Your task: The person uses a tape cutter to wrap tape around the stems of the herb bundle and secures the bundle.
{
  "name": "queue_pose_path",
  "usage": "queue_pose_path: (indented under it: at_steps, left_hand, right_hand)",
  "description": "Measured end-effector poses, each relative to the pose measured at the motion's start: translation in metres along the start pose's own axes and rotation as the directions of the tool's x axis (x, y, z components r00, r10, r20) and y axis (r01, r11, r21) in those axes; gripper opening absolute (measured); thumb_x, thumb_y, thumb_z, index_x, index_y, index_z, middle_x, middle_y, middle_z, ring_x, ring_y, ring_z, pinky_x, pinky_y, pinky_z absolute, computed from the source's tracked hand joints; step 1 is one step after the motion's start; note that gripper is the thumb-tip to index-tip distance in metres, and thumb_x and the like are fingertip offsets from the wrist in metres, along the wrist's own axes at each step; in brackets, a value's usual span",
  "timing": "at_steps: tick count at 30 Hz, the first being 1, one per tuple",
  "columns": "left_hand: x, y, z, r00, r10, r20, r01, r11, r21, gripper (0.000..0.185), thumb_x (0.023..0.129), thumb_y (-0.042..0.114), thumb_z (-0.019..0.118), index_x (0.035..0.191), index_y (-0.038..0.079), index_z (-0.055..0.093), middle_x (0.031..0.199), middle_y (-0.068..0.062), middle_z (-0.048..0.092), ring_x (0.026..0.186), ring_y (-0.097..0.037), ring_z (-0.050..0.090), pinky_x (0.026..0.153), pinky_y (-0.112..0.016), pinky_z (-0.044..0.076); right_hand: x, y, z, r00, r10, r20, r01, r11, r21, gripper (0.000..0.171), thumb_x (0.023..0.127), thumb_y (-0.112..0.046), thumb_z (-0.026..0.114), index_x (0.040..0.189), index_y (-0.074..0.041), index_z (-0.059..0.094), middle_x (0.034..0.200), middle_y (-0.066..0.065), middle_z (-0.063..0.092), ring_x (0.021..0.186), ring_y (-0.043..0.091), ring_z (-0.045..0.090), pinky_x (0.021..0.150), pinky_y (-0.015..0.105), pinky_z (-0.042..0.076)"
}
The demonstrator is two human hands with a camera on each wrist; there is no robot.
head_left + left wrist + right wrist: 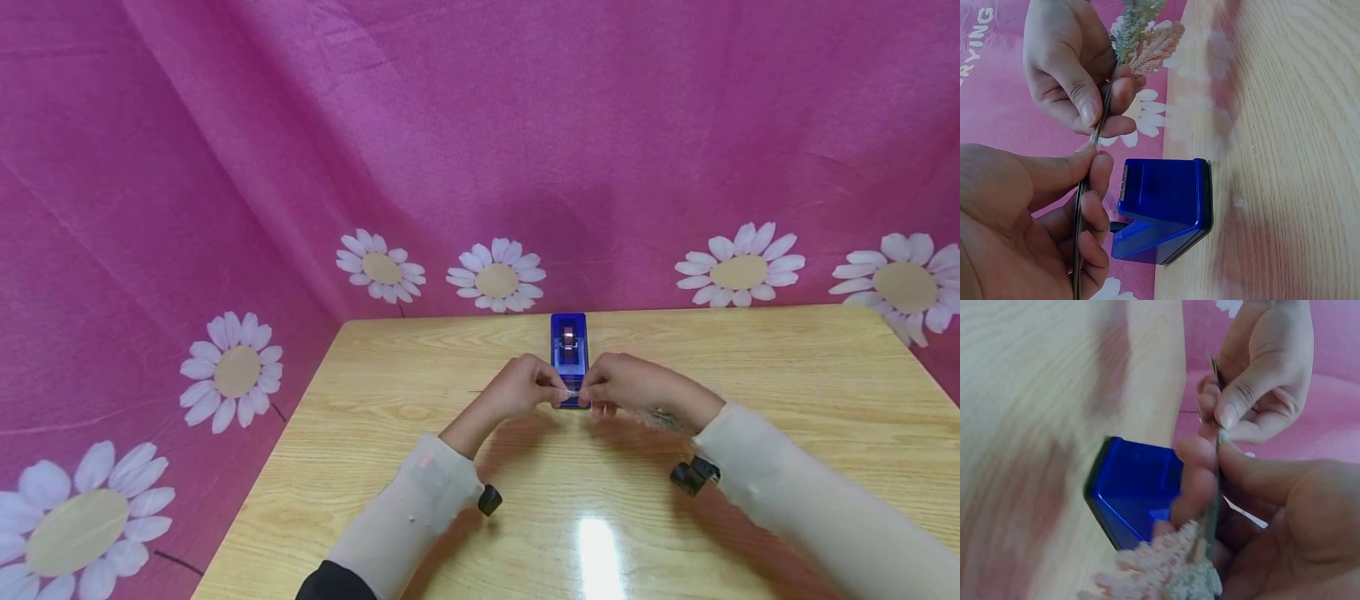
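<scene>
Both hands hold a thin bundle of flower stems (1077,250) with fluffy pale pink (1155,51) and grey-green flower heads (1132,31) at one end. My left hand (517,387) pinches the stems between thumb and fingers, toward their bare ends. Right beside it, my right hand (637,387) grips them nearer the flower heads, its fingertips close against the left thumb. A small shiny translucent strip, like clear tape, shows on the stems between the fingertips. Just beyond the hands a blue tape dispenser (570,325) stands on the table, its near end partly hidden by the fingers.
The light wood-grain table (360,492) reaches back to a pink cloth (600,125) printed with white daisies, hanging behind and at the left. Black wrist cameras (490,500) hang below both pale sleeves. Light reflects off the table's near part.
</scene>
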State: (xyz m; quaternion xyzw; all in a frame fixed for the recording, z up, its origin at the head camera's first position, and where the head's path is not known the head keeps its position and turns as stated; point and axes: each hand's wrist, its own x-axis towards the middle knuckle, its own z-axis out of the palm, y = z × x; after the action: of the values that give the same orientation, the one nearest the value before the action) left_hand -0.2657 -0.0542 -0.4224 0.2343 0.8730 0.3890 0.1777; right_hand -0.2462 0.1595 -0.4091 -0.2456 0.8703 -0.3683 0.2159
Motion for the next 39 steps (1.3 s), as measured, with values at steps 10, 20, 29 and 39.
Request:
queue_pose_path:
  at_steps: [10,20,29,39]
  left_hand:
    - [0.001,-0.002,-0.001,0.999,-0.024,0.031,0.026,0.997,-0.066,0.010,0.095,0.001,0.071,0.089,0.002,0.080,0.079,-0.002,0.073,0.076,-0.009,0.056,0.065,-0.022,0.046]
    - [0.003,-0.004,-0.003,0.996,-0.002,0.092,0.009,0.998,-0.070,0.020,0.103,0.009,0.064,0.094,-0.002,0.079,0.082,-0.014,0.074,0.073,-0.012,0.061,0.069,-0.027,0.053]
    - [0.005,-0.001,-0.002,0.997,-0.003,0.076,0.001,0.999,0.036,0.017,0.100,0.006,0.067,0.088,0.002,0.078,0.074,-0.004,0.070,0.070,-0.015,0.060,0.061,-0.021,0.047]
    - [0.003,0.001,-0.002,0.999,-0.033,0.022,0.033,0.999,0.027,0.013,0.097,0.005,0.071,0.086,0.004,0.079,0.073,0.003,0.065,0.071,-0.010,0.053,0.062,-0.023,0.045]
  right_hand:
    - [-0.006,0.004,0.022,0.972,0.011,-0.233,-0.041,0.991,-0.124,0.018,0.102,-0.008,0.064,0.094,-0.007,0.080,0.080,0.003,0.071,0.069,0.014,0.056,0.066,0.032,0.049]
    - [-0.012,-0.004,0.026,0.951,0.019,-0.308,-0.081,0.979,-0.188,0.014,0.100,-0.009,0.067,0.097,-0.007,0.081,0.090,0.005,0.077,0.070,0.013,0.059,0.068,0.035,0.052]
    - [-0.012,-0.010,0.018,0.968,0.018,-0.251,-0.075,0.973,-0.217,0.013,0.098,-0.008,0.070,0.090,-0.006,0.080,0.078,0.001,0.072,0.066,0.014,0.057,0.063,0.032,0.050]
    - [-0.001,-0.007,-0.001,0.995,0.012,-0.096,-0.029,0.983,-0.180,0.017,0.100,-0.010,0.067,0.091,-0.006,0.081,0.084,0.003,0.075,0.077,0.016,0.065,0.071,0.036,0.055]
